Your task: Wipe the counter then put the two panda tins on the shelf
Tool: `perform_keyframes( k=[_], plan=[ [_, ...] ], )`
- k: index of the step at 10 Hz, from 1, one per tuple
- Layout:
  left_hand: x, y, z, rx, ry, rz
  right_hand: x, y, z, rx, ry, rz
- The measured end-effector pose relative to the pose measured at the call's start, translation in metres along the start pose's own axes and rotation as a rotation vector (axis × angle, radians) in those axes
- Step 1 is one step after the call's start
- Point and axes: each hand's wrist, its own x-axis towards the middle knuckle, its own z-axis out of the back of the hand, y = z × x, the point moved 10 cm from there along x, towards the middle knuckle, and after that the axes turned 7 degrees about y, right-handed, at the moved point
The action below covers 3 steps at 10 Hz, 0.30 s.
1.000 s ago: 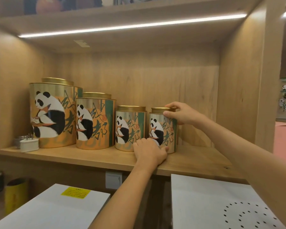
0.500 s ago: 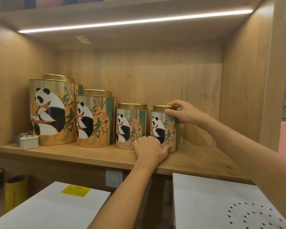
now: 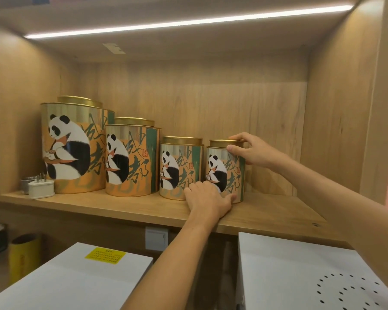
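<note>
Several panda tins with gold lids stand in a row on the wooden shelf, from the largest at the left to the smallest at the right. The smallest panda tin stands upright beside a slightly larger small panda tin. My right hand grips the smallest tin's lid and upper rim from the right. My left hand rests on the shelf with its fingers wrapped around that tin's base, covering its lower front.
A medium tin and a large tin stand further left, with a white plug adapter at the shelf's left end. The shelf's right wall is near. White boxes lie below.
Both hands stay on the smallest tin, which keeps its place in the row. Only my view has shifted slightly.
</note>
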Motion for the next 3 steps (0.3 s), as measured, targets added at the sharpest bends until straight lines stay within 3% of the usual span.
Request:
perform_keyframes(
  k=[3],
  plan=[
    [-0.007,0.004,-0.005,0.000,0.054,0.049,-0.021,0.006,-0.016,-0.018,0.116,-0.075]
  ],
)
